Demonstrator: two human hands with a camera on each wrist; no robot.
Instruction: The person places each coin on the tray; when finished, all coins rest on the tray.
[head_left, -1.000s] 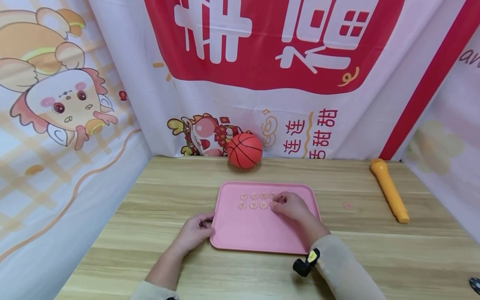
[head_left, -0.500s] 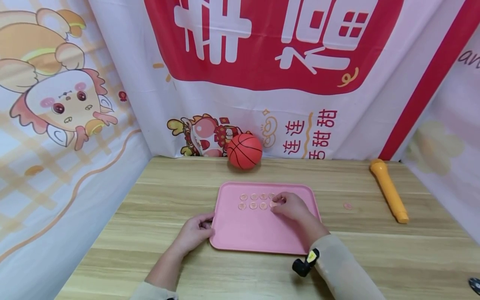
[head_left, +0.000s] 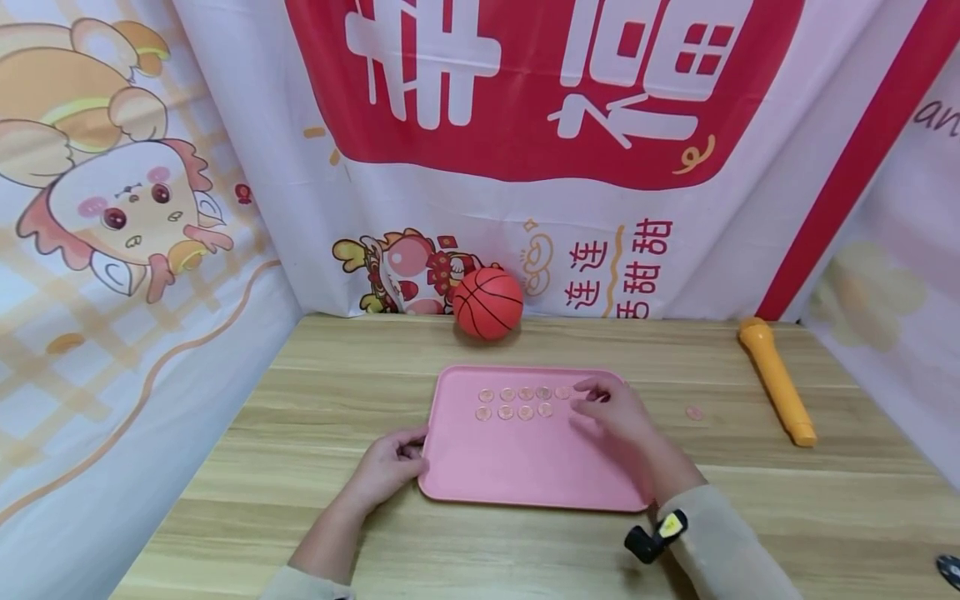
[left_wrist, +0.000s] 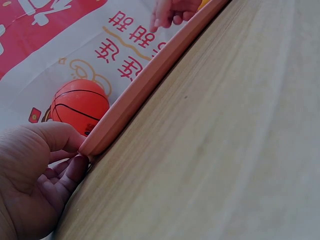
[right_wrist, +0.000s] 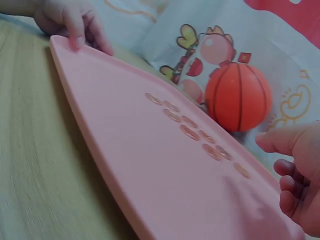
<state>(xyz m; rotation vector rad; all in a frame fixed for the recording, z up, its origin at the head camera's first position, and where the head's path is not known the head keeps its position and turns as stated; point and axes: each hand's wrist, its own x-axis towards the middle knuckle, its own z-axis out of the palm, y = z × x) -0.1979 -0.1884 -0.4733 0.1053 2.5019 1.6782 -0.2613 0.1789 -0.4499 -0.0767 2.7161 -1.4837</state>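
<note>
A pink tray lies on the wooden table, with several small copper-coloured coins set in two rows across its upper part. The back row reaches further right, ending in a coin close to my right hand. My left hand grips the tray's left edge, thumb on the rim and fingers beneath, as the left wrist view shows. Over the tray's right part hovers my right hand, its thumb and forefinger apart with nothing between them. The right wrist view shows the rows of coins beside that hand.
One more coin lies on the table right of the tray. Behind the tray, a red toy basketball sits by the printed cloth backdrop. An orange toy microphone lies at the right. Part of a black object shows at the right edge.
My right hand has moved right, off the ends of the coin rows, and its fingers have spread, uncovering the last coin of the back row. My left hand stays at the tray edge.
</note>
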